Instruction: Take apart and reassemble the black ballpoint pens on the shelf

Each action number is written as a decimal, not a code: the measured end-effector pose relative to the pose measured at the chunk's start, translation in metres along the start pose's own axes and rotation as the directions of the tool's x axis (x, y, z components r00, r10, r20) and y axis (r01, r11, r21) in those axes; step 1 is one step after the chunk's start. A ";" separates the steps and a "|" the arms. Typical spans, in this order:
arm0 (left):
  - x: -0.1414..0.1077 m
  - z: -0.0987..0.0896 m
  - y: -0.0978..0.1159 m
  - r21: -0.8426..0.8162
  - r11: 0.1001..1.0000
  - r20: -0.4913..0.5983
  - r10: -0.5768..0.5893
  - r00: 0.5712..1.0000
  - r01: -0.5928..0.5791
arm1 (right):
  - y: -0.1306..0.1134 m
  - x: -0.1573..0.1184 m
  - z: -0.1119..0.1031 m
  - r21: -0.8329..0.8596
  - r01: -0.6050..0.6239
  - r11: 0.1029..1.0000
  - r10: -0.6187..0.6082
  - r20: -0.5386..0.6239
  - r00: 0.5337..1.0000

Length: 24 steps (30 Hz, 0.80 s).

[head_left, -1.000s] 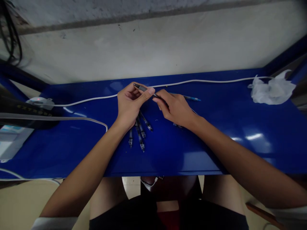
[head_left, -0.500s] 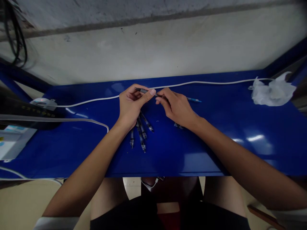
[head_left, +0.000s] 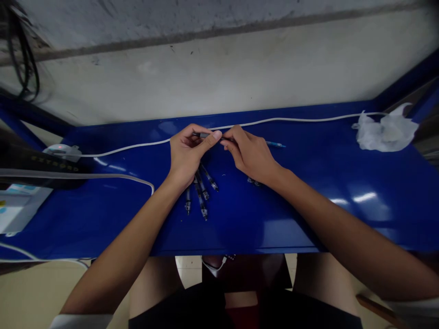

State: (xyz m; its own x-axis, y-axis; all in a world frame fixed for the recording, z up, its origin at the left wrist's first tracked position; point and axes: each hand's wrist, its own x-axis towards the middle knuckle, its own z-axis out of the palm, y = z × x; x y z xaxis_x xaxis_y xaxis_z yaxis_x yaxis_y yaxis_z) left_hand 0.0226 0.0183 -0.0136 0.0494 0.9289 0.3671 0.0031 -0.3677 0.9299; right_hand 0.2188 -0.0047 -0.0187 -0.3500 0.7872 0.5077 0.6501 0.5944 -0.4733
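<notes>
A slim dark pen (head_left: 207,135) is gripped above the glossy blue metal table (head_left: 308,219), pinched by the closed fingers and thumb of the left hand (head_left: 187,153), while its other end is pinched by the right hand (head_left: 252,155). A thin blue-tipped rod (head_left: 276,144) is seen past the right hand. Ribbed clear pens (head_left: 201,194) are fanned on the table, nearest the left hand. A smooth white cable (head_left: 291,119) runs along the table's far side, and crumpled translucent plastic (head_left: 386,135) is heaped at its right end.
</notes>
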 end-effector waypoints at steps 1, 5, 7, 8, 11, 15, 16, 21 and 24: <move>0.000 0.000 0.000 0.002 1.000 0.003 -0.003 1.000 0.003 | 0.001 0.000 0.001 0.009 0.006 1.000 -0.006 -0.002 1.000; 0.000 0.001 0.001 0.031 0.999 -0.004 0.011 1.000 -0.011 | 0.002 -0.001 0.002 0.022 0.030 0.999 -0.030 -0.004 1.000; 0.000 0.001 0.003 0.070 0.997 -0.013 0.037 0.999 -0.036 | -0.001 -0.001 0.000 0.003 0.046 0.999 -0.046 0.000 0.999; 0.000 0.001 0.005 0.094 0.994 -0.013 0.049 0.999 -0.047 | -0.002 -0.001 -0.001 -0.015 0.057 0.998 -0.057 0.003 0.998; -0.001 0.000 0.008 0.166 0.984 0.000 0.062 0.998 -0.062 | -0.006 -0.001 -0.003 -0.076 0.087 0.993 -0.086 0.012 0.996; -0.002 -0.001 0.012 0.193 0.980 0.026 0.045 0.999 -0.049 | -0.007 -0.001 -0.003 -0.100 0.125 0.987 -0.126 0.001 0.992; -0.003 -0.002 0.013 0.192 0.981 0.031 0.036 0.999 -0.041 | -0.007 -0.001 -0.002 -0.101 0.136 0.986 -0.137 -0.003 0.991; -0.005 -0.004 0.018 0.232 0.972 0.030 -0.045 0.999 0.037 | -0.006 -0.001 -0.002 -0.111 0.173 0.979 -0.175 -0.009 0.985; -0.004 -0.005 0.018 0.235 0.971 0.029 -0.060 0.998 0.052 | -0.007 -0.002 -0.003 -0.117 0.166 0.979 -0.168 -0.012 0.986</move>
State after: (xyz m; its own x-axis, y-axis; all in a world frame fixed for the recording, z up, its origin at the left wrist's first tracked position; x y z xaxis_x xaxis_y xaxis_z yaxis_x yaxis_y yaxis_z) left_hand 0.0172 0.0081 0.0020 0.0782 0.9477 0.3095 0.2402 -0.3192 0.9167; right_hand 0.2169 -0.0104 -0.0144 -0.4463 0.6739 0.5888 0.6574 0.6933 -0.2952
